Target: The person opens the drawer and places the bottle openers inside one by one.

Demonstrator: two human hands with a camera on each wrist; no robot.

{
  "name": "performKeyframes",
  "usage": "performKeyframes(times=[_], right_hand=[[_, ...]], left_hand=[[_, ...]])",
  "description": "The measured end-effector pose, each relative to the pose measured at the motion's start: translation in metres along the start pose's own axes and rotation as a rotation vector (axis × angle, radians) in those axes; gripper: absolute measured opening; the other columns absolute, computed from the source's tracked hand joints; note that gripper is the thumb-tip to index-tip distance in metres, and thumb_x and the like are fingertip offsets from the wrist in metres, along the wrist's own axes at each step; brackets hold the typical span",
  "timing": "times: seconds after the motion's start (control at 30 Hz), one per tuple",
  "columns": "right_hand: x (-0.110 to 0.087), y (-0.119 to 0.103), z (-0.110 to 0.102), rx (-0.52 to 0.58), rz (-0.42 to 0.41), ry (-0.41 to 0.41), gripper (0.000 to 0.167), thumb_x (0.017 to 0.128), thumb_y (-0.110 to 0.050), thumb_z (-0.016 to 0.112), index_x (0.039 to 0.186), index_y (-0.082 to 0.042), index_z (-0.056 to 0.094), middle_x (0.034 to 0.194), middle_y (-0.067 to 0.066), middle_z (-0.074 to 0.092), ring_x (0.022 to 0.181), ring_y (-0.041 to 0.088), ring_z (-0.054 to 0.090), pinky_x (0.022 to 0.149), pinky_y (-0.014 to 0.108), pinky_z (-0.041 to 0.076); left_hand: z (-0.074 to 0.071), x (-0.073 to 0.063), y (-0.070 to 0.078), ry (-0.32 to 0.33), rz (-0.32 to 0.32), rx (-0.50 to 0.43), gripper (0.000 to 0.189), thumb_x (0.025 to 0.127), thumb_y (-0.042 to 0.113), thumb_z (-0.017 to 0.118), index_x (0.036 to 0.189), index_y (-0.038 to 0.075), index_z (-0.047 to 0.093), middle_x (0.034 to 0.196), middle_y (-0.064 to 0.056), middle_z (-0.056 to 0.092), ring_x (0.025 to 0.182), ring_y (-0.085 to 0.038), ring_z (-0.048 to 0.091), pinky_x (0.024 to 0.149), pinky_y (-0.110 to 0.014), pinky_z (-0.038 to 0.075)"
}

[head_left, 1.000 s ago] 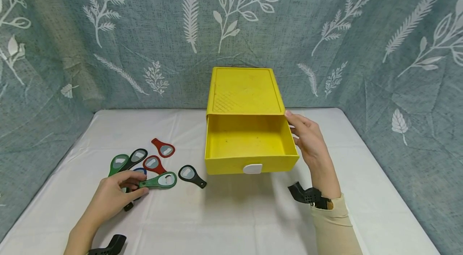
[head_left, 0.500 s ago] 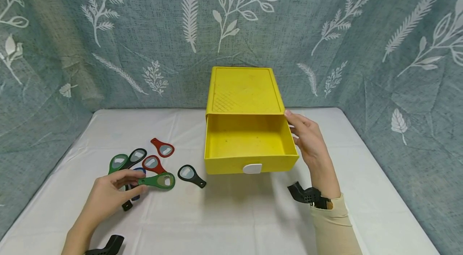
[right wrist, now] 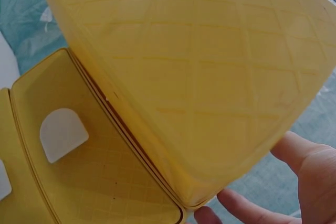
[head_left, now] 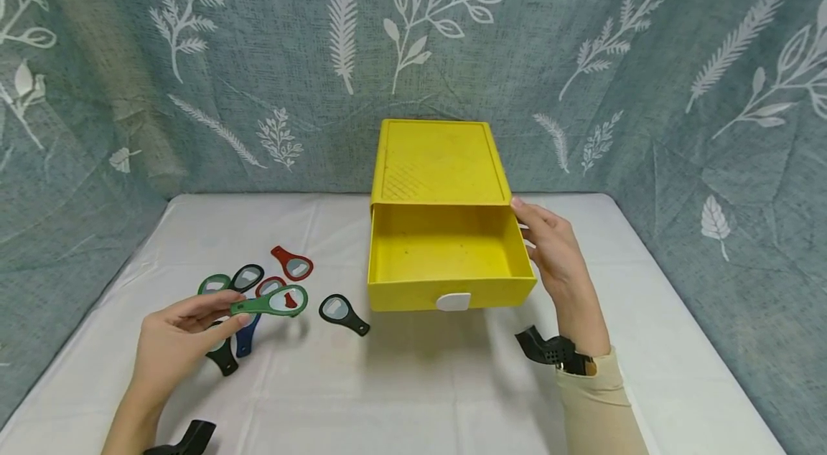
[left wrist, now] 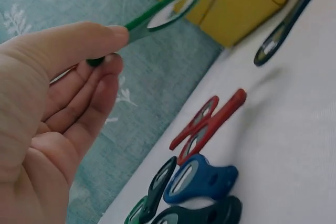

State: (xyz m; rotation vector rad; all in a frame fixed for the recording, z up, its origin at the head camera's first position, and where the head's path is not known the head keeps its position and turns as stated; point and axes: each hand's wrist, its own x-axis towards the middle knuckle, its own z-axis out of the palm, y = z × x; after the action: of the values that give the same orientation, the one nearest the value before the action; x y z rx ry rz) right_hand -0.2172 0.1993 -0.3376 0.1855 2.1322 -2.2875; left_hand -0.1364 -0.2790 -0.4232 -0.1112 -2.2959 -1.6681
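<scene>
A green bottle opener (head_left: 258, 305) is pinched by its handle end between the thumb and fingers of my left hand (head_left: 171, 340), raised above the table. Its round metal-filled head points right, towards the drawer. Below it lie a blue bottle opener (head_left: 244, 341), a black bottle opener (head_left: 225, 360) and several others, partly overlapping. My right hand (head_left: 557, 247) touches the right side of a yellow drawer box (head_left: 439, 161), thumb near its top front corner, fingers fairly straight. The upper drawer (head_left: 413, 293) is pulled out, and no objects show inside. In the right wrist view, fingertips (right wrist: 231, 198) meet the box's edge.
A red bottle opener (head_left: 297, 266) lies behind the pile, and a separate black bottle opener (head_left: 349, 319) sits between the pile and the box. White cloth (head_left: 420, 397) covers the table. A leaf-patterned curtain (head_left: 278, 24) hangs behind the box.
My left hand has lifted the green bottle opener off the pile and drawn it slightly left, uncovering more of the blue and black ones. The right hand and drawer box have stayed put.
</scene>
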Motion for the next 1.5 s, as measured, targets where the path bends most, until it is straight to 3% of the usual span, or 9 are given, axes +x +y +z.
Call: performKeyframes(times=[0.13, 0.37, 0.47, 0.63, 0.9, 1.13, 1.27, 1.37, 1.5], right_hand=[[0.0, 0.001, 0.0, -0.004, -0.01, 0.001, 0.068, 0.086, -0.051, 0.071, 0.132, -0.002, 0.059, 0.128, 0.01, 0.054, 0.108, 0.026, 0.055, 0.092, 0.039, 0.046], [-0.002, 0.003, -0.001, -0.004, -0.003, 0.011, 0.068, 0.087, -0.05, 0.071, 0.133, -0.001, 0.058, 0.125, 0.01, 0.056, 0.106, 0.025, 0.057, 0.087, 0.035, 0.05], [-0.001, 0.003, 0.002, -0.01, -0.006, 0.012, 0.069, 0.087, -0.051, 0.071, 0.133, -0.002, 0.058, 0.126, 0.01, 0.055, 0.107, 0.025, 0.056, 0.088, 0.036, 0.049], [0.0, 0.002, 0.003, -0.029, -0.013, 0.015, 0.07, 0.086, -0.052, 0.071, 0.134, -0.002, 0.059, 0.128, 0.011, 0.054, 0.109, 0.026, 0.056, 0.09, 0.037, 0.048], [-0.001, 0.002, 0.003, -0.029, -0.011, 0.018, 0.07, 0.086, -0.052, 0.071, 0.134, -0.002, 0.058, 0.129, 0.01, 0.054, 0.109, 0.026, 0.056, 0.089, 0.036, 0.049], [-0.001, 0.001, 0.003, -0.021, -0.019, 0.021, 0.07, 0.086, -0.052, 0.071, 0.134, -0.002, 0.059, 0.129, 0.011, 0.054, 0.108, 0.026, 0.056, 0.087, 0.035, 0.05], [-0.001, 0.002, 0.003, -0.008, -0.022, 0.015, 0.07, 0.086, -0.052, 0.072, 0.133, -0.002, 0.059, 0.129, 0.011, 0.054, 0.108, 0.026, 0.057, 0.089, 0.036, 0.049], [-0.001, 0.002, 0.003, 0.0, -0.021, 0.009, 0.069, 0.086, -0.051, 0.072, 0.132, -0.002, 0.06, 0.127, 0.011, 0.055, 0.107, 0.026, 0.057, 0.089, 0.037, 0.049], [-0.001, 0.003, 0.003, 0.006, -0.025, 0.009, 0.068, 0.086, -0.051, 0.073, 0.13, -0.001, 0.061, 0.124, 0.01, 0.057, 0.105, 0.026, 0.058, 0.088, 0.037, 0.049]], left_hand=[[-0.001, -0.001, 0.01, 0.076, -0.037, -0.192, 0.039, 0.075, -0.01, 0.081, 0.113, -0.011, 0.068, 0.098, -0.003, 0.074, 0.084, -0.012, 0.069, 0.072, -0.019, 0.054], [0.0, 0.004, 0.045, 0.304, -0.093, -0.324, 0.04, 0.073, -0.012, 0.081, 0.112, -0.011, 0.069, 0.094, -0.005, 0.074, 0.08, -0.013, 0.071, 0.07, -0.018, 0.054], [0.0, 0.011, 0.069, 0.361, -0.013, -0.518, 0.041, 0.073, -0.023, 0.074, 0.113, -0.018, 0.064, 0.095, -0.014, 0.073, 0.084, -0.019, 0.071, 0.074, -0.025, 0.054], [0.01, 0.02, 0.109, 0.296, 0.165, -0.742, 0.042, 0.073, -0.034, 0.063, 0.114, -0.027, 0.055, 0.099, -0.027, 0.069, 0.089, -0.029, 0.071, 0.078, -0.035, 0.054], [0.047, 0.028, 0.154, 0.13, 0.118, -0.589, 0.04, 0.076, -0.015, 0.077, 0.115, -0.014, 0.066, 0.101, -0.018, 0.072, 0.087, -0.024, 0.071, 0.078, -0.029, 0.055], [0.077, 0.038, 0.161, 0.037, 0.095, -0.392, 0.037, 0.077, 0.004, 0.084, 0.112, -0.001, 0.073, 0.1, -0.011, 0.073, 0.086, -0.022, 0.071, 0.073, -0.025, 0.055], [0.092, 0.043, 0.16, -0.03, 0.05, -0.298, 0.038, 0.078, 0.016, 0.086, 0.113, 0.007, 0.075, 0.101, -0.007, 0.073, 0.082, -0.019, 0.069, 0.053, -0.018, 0.046], [0.101, 0.046, 0.158, -0.082, 0.026, -0.268, 0.038, 0.079, 0.021, 0.085, 0.113, 0.01, 0.076, 0.103, -0.005, 0.073, 0.086, -0.018, 0.069, 0.057, -0.017, 0.047], [0.112, 0.048, 0.156, -0.152, 0.035, -0.302, 0.038, 0.08, 0.018, 0.085, 0.114, 0.006, 0.074, 0.105, -0.007, 0.073, 0.098, -0.022, 0.069, 0.083, -0.032, 0.054]])
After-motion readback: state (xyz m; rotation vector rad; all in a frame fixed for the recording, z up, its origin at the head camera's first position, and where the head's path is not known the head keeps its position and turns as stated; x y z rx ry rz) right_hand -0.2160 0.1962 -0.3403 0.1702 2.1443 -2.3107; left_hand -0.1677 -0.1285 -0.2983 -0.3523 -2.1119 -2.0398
